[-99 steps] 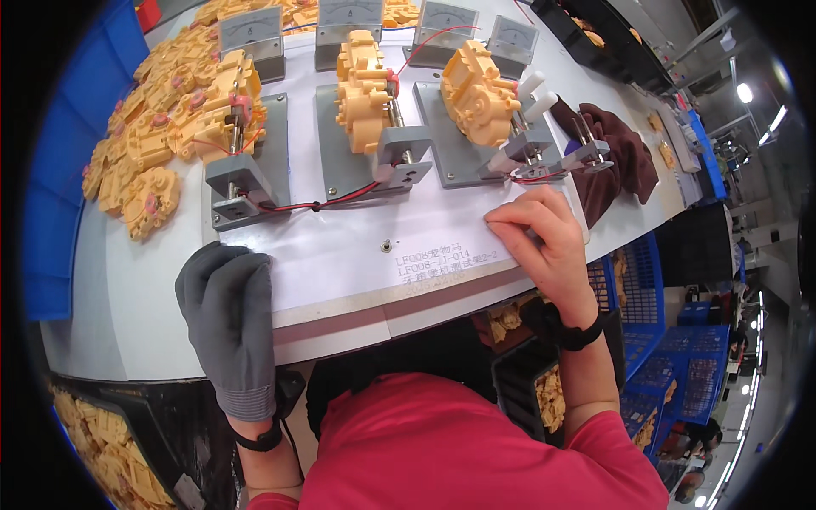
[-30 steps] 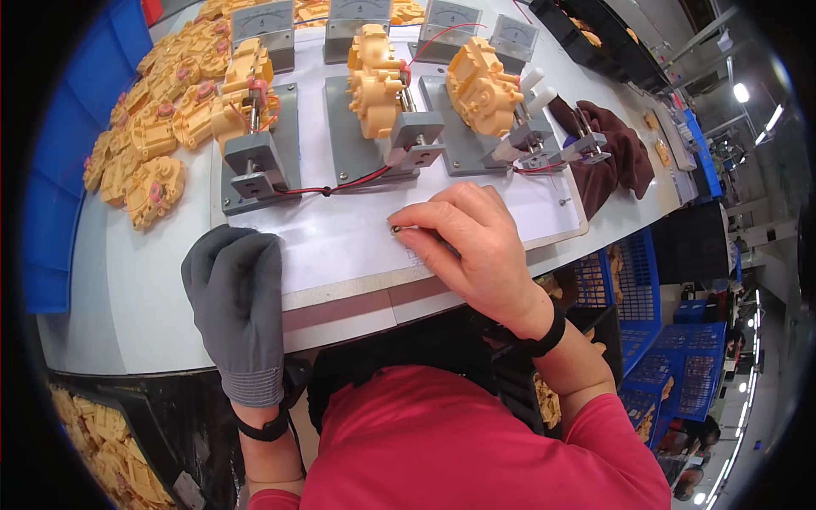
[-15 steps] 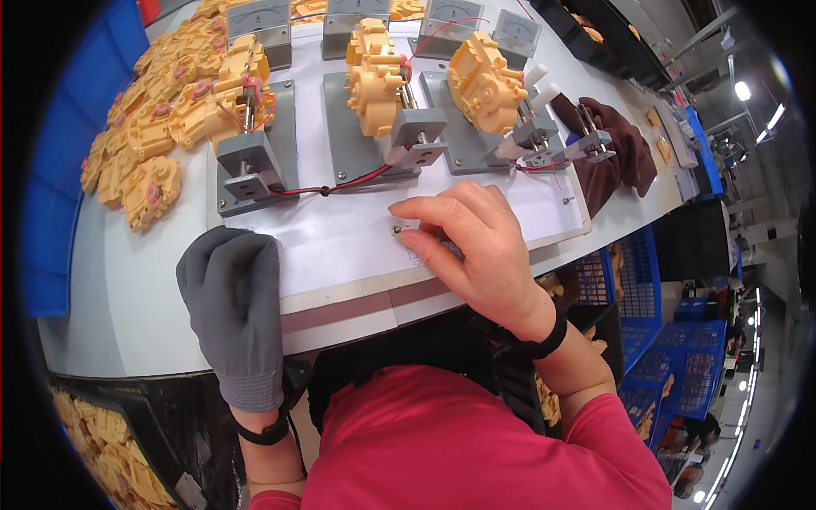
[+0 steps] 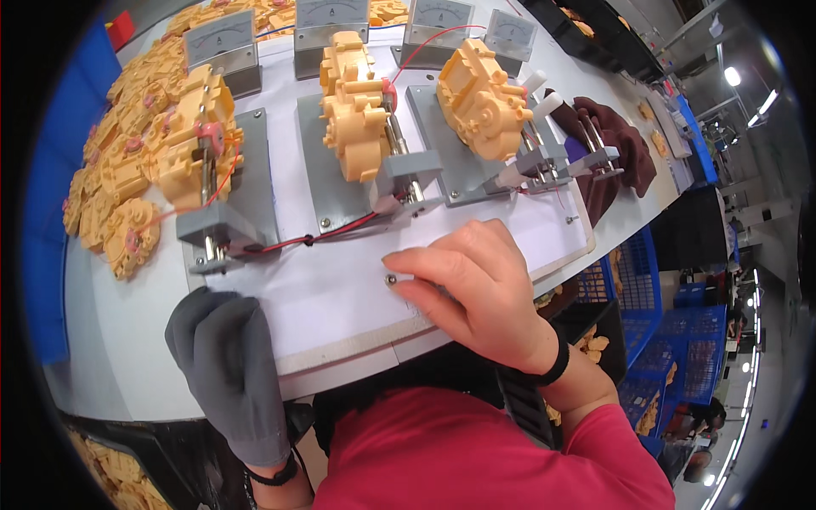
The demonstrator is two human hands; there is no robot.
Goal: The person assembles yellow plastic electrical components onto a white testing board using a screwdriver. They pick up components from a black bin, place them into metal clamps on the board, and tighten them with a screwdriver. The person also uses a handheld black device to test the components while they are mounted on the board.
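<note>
My left hand (image 4: 228,370), in a grey glove, rests at the board's front left edge with its fingers curled in; whatever may lie inside them is hidden. Bare, my right hand (image 4: 476,293) hovers over the white-covered board (image 4: 331,327), thumb and forefinger bent with a gap between them. A small metal screw (image 4: 390,280) sits at those fingertips. Beyond the hands stand three grey fixtures, each bearing a yellow plastic housing: a left one (image 4: 191,157), a middle one (image 4: 353,127) and a right one (image 4: 483,102). Metal clamps (image 4: 408,174) face me.
Panel meters (image 4: 331,15) line the back. Yellow housings (image 4: 127,170) lie heaped at the left beside a blue bin wall (image 4: 42,229). A brown cloth (image 4: 625,149) lies at the right. Blue baskets (image 4: 684,348) stand below right. Red wires (image 4: 340,228) cross the board.
The whole scene sits lower in the picture, as the view has shifted. Both hands keep nearly the same pose and place on the board, my right fingertips still by the screw.
</note>
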